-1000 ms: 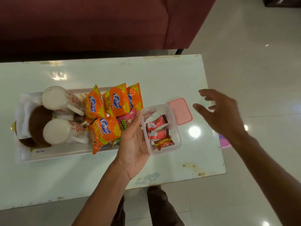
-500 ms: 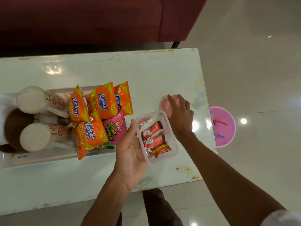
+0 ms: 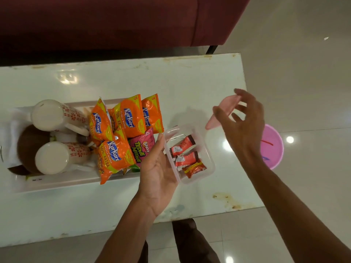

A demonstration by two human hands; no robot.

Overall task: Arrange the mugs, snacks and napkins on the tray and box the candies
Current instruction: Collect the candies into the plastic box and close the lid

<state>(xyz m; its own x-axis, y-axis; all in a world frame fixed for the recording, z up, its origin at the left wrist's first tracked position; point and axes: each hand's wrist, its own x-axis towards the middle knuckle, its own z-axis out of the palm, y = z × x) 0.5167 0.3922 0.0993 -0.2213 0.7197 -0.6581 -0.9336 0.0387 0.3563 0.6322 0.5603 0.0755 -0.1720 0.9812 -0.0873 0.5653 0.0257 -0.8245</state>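
A clear plastic box with three wrapped candies rests on the white table. My left hand holds the box by its left side. My right hand hovers above and to the right of the box, gripping the pink lid tilted in the air. The white tray at the left holds two white mugs with red patterns, orange Kurkure packets, a pink snack packet and white napkins at its far left.
A dark brown round object lies on the tray between the mugs. A pink round tub stands on the floor beyond the table's right edge. A maroon sofa runs behind the table.
My right hand reached the pink lid on the table, took hold of it and lifted it up to the right. My left hand stays on the box.
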